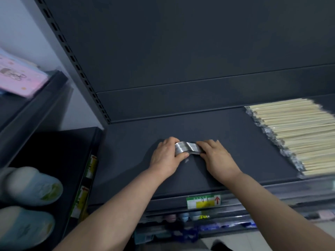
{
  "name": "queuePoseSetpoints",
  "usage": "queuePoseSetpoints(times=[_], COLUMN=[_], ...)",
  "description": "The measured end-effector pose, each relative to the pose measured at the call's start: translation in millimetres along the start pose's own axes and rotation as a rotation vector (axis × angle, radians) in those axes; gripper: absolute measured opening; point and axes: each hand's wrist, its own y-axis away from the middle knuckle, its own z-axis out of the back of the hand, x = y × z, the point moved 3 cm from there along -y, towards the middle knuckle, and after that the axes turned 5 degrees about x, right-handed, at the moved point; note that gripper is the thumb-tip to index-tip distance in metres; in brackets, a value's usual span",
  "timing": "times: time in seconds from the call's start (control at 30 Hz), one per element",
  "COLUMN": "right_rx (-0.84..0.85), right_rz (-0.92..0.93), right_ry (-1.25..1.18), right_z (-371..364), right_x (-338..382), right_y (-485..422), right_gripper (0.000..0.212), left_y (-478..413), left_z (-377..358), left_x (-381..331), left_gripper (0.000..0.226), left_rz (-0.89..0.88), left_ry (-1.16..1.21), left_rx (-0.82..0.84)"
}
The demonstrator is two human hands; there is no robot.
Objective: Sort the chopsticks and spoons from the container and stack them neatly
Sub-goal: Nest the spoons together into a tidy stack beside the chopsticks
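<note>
My left hand (pixel 165 158) and right hand (pixel 217 158) grip, fingers curled, opposite ends of a nested stack of metal spoons (pixel 186 148) at the dark shelf (pixel 226 127).

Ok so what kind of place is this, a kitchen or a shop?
Most likely a shop: a dark metal shelf with a slotted upright, a price label on its front edge, and wrapped chopsticks stacked in bulk. The left hand and right hand grip a stack of spoons.

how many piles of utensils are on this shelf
2: a spoon stack at centre, gripped by the left hand and right hand; chopsticks at the right, running out of frame, so more may be hidden.
</note>
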Motion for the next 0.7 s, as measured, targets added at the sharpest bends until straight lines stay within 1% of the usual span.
queuePoseSetpoints(times=[0.13,0.2,0.27,0.33,0.47,0.53,0.7], right_rx=[0.021,0.048,0.101,0.145,0.121,0.121,0.141], right_rz=[0.004,0.03,0.078,0.116,0.144,0.143,0.123], right_ry=[-0.008,0.017,0.07,0.095,0.067,0.054,0.092], right_z=[-3,-3,-3,-3,-4,-5,-4], right_x=[5,4,2,2,0,0,2], right_y=[6,5,5,8,9,9,-4], right_gripper=[0.044,0.049,0.053,0.055,0.054,0.055,0.056], left_y=[12,16,21,25,24,23,12], left_z=[0,-1,-7,-16,-23,-22,-17], left_x=[-7,-12,-18,-22,-30,-30,-23], left_gripper=[0.046,0.051,0.056,0.064,0.072,0.077,0.076], left_rz=[-0.016,-0.066,-0.1,-0.061,0.003,0.021,0.002], left_ry=[-0.009,-0.108,-0.243,-0.301,-0.246,-0.207,-0.259], left_rx=[-0.056,-0.105,-0.104,-0.077,-0.069,-0.039,-0.015])
